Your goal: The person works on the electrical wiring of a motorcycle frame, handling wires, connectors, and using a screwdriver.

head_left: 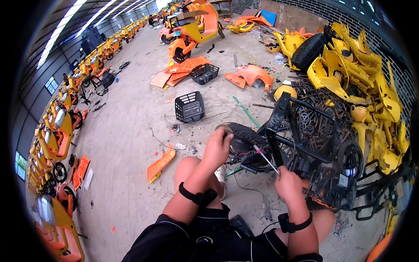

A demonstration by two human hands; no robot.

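A stripped black scooter frame (279,122) lies before me with a tyred wheel (244,136) on its near left side. My left hand (218,146) is closed at that wheel’s left edge; a small greenish bit shows at its thumb, too small to name. My right hand (286,183) grips a slim metal rod (269,162), which reaches up leftward to a pink-and-white part (257,149) among the black parts beside the wheel.
Yellow panels (331,70) and dark metal parts (316,118) are heaped at right. Black baskets (188,107), orange panels (161,164) and a green strip (245,110) lie on the concrete floor (122,174). Scooters (59,135) line the left wall; another scooter (196,32) stands ahead.
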